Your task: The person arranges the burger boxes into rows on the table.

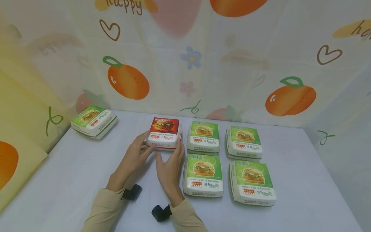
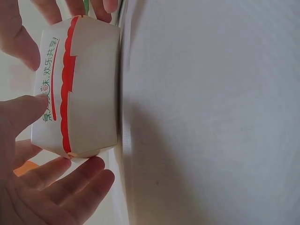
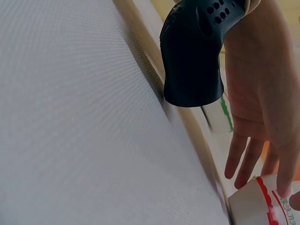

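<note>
A burger box (image 1: 164,132) with a red top lies flat on the white tabletop, with a hand on each side of it. My left hand (image 1: 134,158) holds its left side, fingers along that side and thumb at the front. In the left wrist view that thumb (image 2: 30,110) touches the lettering on the white front, above a red scalloped band. My right hand (image 1: 170,166) holds the box by its right side, with fingers stretched along it and thumb near the front edge. The right wrist view catches only a corner of the burger box (image 3: 251,201) beneath those fingers.
Close on the right stand green burger boxes in two rows: two at the back (image 1: 203,137) (image 1: 244,141) and two in front (image 1: 203,175) (image 1: 252,183). Another green box (image 1: 94,121) sits at the back left edge. A fruit-print cloth (image 1: 162,64) hangs behind the table.
</note>
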A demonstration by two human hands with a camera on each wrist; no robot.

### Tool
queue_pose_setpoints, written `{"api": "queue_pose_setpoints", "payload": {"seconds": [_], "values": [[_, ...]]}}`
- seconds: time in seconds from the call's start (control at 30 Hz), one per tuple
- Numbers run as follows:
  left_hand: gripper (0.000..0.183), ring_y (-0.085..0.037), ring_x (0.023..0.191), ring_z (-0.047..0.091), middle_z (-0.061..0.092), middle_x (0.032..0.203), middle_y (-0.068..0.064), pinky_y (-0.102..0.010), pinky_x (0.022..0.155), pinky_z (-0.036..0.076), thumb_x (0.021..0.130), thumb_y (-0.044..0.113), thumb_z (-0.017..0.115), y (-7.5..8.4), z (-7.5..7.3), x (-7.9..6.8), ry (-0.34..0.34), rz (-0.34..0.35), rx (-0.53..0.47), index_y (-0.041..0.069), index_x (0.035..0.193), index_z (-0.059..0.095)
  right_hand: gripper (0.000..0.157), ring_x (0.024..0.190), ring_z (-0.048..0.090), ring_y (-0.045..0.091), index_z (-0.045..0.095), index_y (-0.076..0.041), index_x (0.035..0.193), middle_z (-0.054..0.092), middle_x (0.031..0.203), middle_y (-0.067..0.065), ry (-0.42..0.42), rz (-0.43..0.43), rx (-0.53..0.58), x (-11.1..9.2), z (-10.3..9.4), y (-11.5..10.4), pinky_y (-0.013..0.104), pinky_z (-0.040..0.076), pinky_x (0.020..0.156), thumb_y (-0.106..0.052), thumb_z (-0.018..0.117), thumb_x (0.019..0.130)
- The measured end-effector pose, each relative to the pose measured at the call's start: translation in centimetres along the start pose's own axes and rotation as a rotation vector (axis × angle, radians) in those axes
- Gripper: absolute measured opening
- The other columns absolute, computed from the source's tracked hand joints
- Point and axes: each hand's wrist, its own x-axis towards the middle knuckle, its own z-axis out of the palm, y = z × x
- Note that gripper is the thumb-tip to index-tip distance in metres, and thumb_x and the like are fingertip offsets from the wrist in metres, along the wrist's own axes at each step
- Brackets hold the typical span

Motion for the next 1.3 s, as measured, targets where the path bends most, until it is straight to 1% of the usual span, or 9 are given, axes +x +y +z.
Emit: {"api": "queue_pose_setpoints", "payload": {"seconds": [0.2,0.4,0.6,0.8,0.93,1.03,1.17,1.3], "values": [[0.067,-0.041,0.121,0.057,0.041,0.151,-0.025,-0.054,0.1,0.051,0.095,0.015,0.066,0.1,-0.2,0.0,-0.005,-0.02,-0.009,0.002,0.152,0.033,0.086,0.153,0.015,0.033,0.016,-0.012,0.158,0.012,0.164,0.013,-0.006,-0.002,-0.006,0.0,0.0,0.0,0.061,0.021,0.121,-0.016,0.068,0.09],[0.065,-0.041,0.119,0.058,0.042,0.149,-0.024,-0.053,0.099,0.052,0.096,0.014,0.066,0.2,-0.2,0.0,0.001,-0.02,-0.017,0.003,0.152,0.034,0.083,0.151,0.019,0.032,0.019,-0.011,0.157,0.015,0.163,0.011,0.017,-0.018,-0.009,0.1,0.0,0.0,0.061,0.023,0.12,-0.016,0.068,0.09],[0.064,-0.043,0.124,0.057,0.04,0.151,-0.024,-0.054,0.098,0.053,0.097,0.016,0.063,0.5,-0.6,-0.1,-0.012,-0.065,-0.015,0.006,0.153,0.033,0.083,0.151,0.019,0.03,0.02,-0.012,0.157,0.015,0.164,0.01,0.025,-0.02,-0.023,-0.1,-0.1,-0.3,0.06,0.023,0.121,-0.018,0.069,0.091],[0.063,-0.045,0.126,0.055,0.038,0.153,-0.024,-0.056,0.098,0.052,0.098,0.017,0.062,0.7,-1.2,-0.2,-0.011,-0.086,-0.009,0.007,0.153,0.033,0.084,0.151,0.021,0.025,0.019,-0.013,0.157,0.017,0.164,0.005,0.047,-0.064,-0.058,-0.1,-0.4,-0.9,0.055,0.024,0.122,-0.02,0.07,0.091],[0.062,-0.045,0.126,0.055,0.037,0.154,-0.024,-0.056,0.099,0.051,0.099,0.02,0.062,0.7,-1.5,-0.2,-0.01,-0.093,-0.009,0.007,0.153,0.034,0.082,0.15,0.022,0.024,0.021,-0.014,0.157,0.019,0.163,0.004,0.061,-0.093,-0.072,-0.2,-0.6,-1.5,0.056,0.025,0.121,-0.021,0.07,0.091],[0.062,-0.046,0.126,0.055,0.037,0.153,-0.024,-0.057,0.099,0.051,0.099,0.023,0.062,0.6,-1.6,-0.1,-0.002,-0.09,-0.011,0.007,0.153,0.034,0.079,0.15,0.023,0.025,0.026,-0.014,0.156,0.021,0.163,0.006,0.065,-0.13,-0.075,-0.3,-0.7,-1.9,0.057,0.026,0.12,-0.02,0.07,0.091],[0.062,-0.045,0.127,0.054,0.038,0.153,-0.024,-0.057,0.1,0.051,0.099,0.025,0.062,0.5,-1.9,-0.1,-0.002,-0.099,-0.009,0.009,0.153,0.035,0.071,0.151,0.025,0.028,0.034,-0.013,0.152,0.025,0.163,0.01,0.042,-0.188,-0.078,-0.4,-0.9,-2.6,0.058,0.028,0.119,-0.019,0.07,0.091],[0.061,-0.044,0.127,0.054,0.038,0.152,-0.023,-0.058,0.1,0.05,0.099,0.026,0.061,0.4,-2.2,-0.1,0.004,-0.109,0.0,0.01,0.152,0.035,0.065,0.148,0.033,0.026,0.039,-0.012,0.149,0.033,0.159,0.008,-0.024,-0.216,-0.066,-0.7,-1.1,-3.2,0.055,0.033,0.118,-0.018,0.069,0.092]]}}
